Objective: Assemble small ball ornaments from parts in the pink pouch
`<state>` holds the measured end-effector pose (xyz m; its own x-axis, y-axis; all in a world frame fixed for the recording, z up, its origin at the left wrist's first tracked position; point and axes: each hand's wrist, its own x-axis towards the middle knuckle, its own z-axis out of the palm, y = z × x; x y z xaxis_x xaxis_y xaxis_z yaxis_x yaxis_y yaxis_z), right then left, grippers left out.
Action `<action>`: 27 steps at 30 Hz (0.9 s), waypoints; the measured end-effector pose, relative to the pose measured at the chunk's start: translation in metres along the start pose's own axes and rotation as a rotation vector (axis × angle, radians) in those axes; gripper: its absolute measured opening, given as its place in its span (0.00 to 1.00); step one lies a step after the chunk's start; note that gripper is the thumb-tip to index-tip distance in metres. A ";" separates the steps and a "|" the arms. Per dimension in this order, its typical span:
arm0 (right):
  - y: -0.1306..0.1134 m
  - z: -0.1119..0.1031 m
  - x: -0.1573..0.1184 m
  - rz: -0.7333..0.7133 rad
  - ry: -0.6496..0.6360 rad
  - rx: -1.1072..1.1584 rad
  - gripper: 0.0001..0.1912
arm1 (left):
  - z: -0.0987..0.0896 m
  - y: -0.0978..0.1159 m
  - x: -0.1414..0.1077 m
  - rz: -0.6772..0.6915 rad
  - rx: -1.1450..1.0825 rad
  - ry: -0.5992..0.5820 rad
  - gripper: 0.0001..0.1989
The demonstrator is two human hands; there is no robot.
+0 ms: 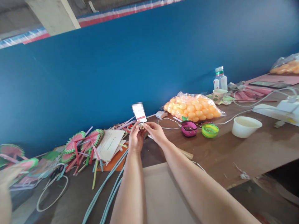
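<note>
Near the middle of the view, my left hand (136, 139) is closed around a small shiny, gold-toned object (141, 126). My right hand (156, 132) meets it from the right, its thumb and fingers pinched at the same object. The object is too small to name. Just beyond the fingertips a lit phone (140, 113) stands tilted against the blue wall. Below my hands lies a beige board (163, 193), partly hidden by my forearms.
Paper fans (75, 142), papers (110, 142) and pale blue strips (105, 189) lie left. Rightward are a bag of orange balls (192, 107), a purple basket (189, 128), a green-yellow bowl (210, 130), a white bowl (246, 127) and cables. Another person's arm (6, 189) shows far left.
</note>
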<state>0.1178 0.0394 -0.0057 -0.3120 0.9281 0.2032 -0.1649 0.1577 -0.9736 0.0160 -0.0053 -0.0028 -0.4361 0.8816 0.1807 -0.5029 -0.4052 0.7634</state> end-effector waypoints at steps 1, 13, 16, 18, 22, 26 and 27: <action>-0.002 0.000 -0.001 0.003 0.004 0.003 0.19 | 0.000 0.000 0.000 0.005 0.001 0.000 0.13; 0.009 0.002 0.005 -0.025 -0.003 0.081 0.22 | 0.004 -0.001 -0.002 0.011 0.036 -0.013 0.17; 0.008 0.002 0.004 -0.008 -0.001 0.091 0.22 | 0.005 -0.001 -0.002 0.017 0.024 -0.001 0.17; 0.006 0.002 0.003 0.033 0.005 0.091 0.22 | 0.005 -0.001 -0.002 0.011 0.021 0.001 0.17; 0.002 0.002 0.003 0.130 0.026 0.153 0.23 | 0.002 -0.001 -0.001 -0.011 0.018 -0.019 0.18; 0.003 0.002 0.003 0.149 0.023 0.188 0.22 | 0.002 -0.002 -0.001 -0.020 0.014 -0.016 0.18; 0.003 0.002 0.003 0.145 0.023 0.181 0.22 | 0.003 -0.002 -0.001 -0.019 0.016 -0.010 0.17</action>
<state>0.1141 0.0421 -0.0078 -0.3234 0.9445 0.0585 -0.2862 -0.0387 -0.9574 0.0191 -0.0046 -0.0027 -0.4192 0.8915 0.1719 -0.4989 -0.3844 0.7767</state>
